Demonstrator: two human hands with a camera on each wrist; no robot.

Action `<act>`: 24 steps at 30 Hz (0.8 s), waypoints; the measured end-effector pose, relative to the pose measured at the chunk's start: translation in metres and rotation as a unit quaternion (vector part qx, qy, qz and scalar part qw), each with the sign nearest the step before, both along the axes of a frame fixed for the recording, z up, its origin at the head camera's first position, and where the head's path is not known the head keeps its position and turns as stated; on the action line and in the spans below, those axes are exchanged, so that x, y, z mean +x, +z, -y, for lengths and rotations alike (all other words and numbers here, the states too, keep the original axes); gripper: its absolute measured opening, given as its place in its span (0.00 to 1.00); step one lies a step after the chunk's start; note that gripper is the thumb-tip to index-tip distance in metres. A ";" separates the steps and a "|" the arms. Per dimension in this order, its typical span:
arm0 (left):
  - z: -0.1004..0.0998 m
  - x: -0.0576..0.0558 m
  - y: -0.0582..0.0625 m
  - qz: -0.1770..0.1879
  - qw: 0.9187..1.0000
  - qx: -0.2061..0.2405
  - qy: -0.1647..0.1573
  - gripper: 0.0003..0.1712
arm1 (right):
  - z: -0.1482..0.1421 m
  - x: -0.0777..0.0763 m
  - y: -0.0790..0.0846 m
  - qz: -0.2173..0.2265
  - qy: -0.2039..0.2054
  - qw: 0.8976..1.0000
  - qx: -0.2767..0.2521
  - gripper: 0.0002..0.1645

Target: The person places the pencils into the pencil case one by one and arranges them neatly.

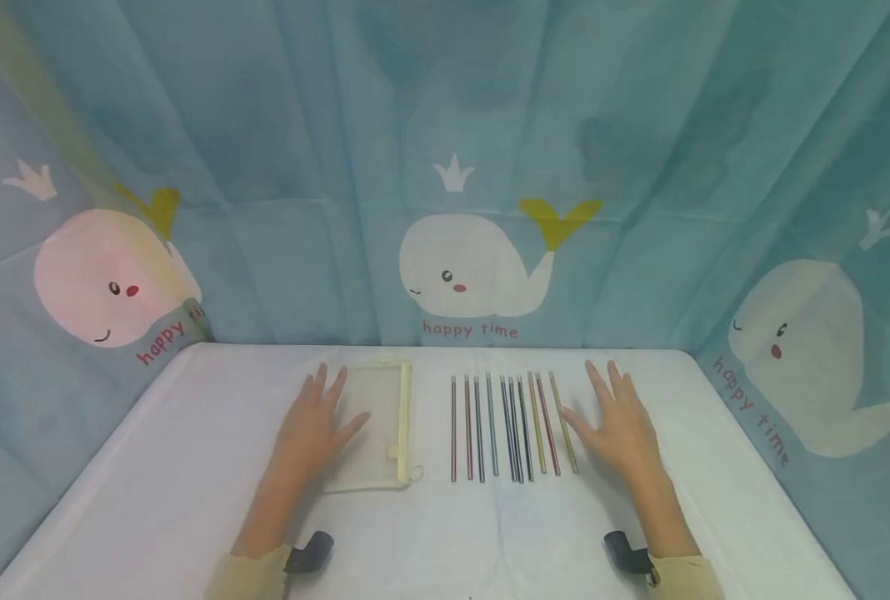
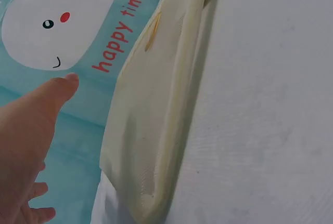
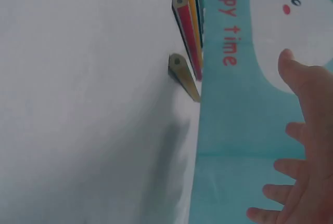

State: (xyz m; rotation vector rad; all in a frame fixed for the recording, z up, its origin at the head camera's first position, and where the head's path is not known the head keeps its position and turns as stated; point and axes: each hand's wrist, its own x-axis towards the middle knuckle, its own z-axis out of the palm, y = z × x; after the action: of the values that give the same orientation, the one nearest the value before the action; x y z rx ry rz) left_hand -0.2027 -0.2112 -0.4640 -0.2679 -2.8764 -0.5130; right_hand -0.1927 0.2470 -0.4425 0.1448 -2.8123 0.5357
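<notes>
A cream zippered mesh pouch (image 1: 373,433) lies flat on the table, its zip edge and pull ring toward the right. Over its left side is my left hand (image 1: 313,429), fingers spread and holding nothing. Several pencils (image 1: 479,433) in dark, red, teal and gold colours lie in a loose row right of the pouch. My right hand (image 1: 621,425) is beside the row with fingers spread and holds nothing; its thumb is nearest the gold pencil (image 1: 565,429) at the right end. Whether that thumb touches it I cannot tell. The right wrist view shows the red pencil (image 3: 187,31) end-on.
A white cloth covers the table (image 1: 490,542). Blue curtains (image 1: 302,167) printed with whales stand along its back and both sides. A dark band with a camera (image 1: 313,552) is on the left wrist, and another camera (image 1: 627,552) on the right.
</notes>
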 end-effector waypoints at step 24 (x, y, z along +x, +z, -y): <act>-0.022 0.011 -0.001 0.050 0.998 0.037 -0.028 0.42 | 0.044 -0.013 0.003 0.027 0.020 0.995 -0.099 0.48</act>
State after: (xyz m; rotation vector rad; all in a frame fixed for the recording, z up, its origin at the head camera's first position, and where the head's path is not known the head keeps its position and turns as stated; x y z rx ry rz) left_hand -0.1913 -0.1892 -0.4651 -0.3213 -2.9462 -0.6598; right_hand -0.2056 0.2031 -0.4392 0.1504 -2.7921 0.8340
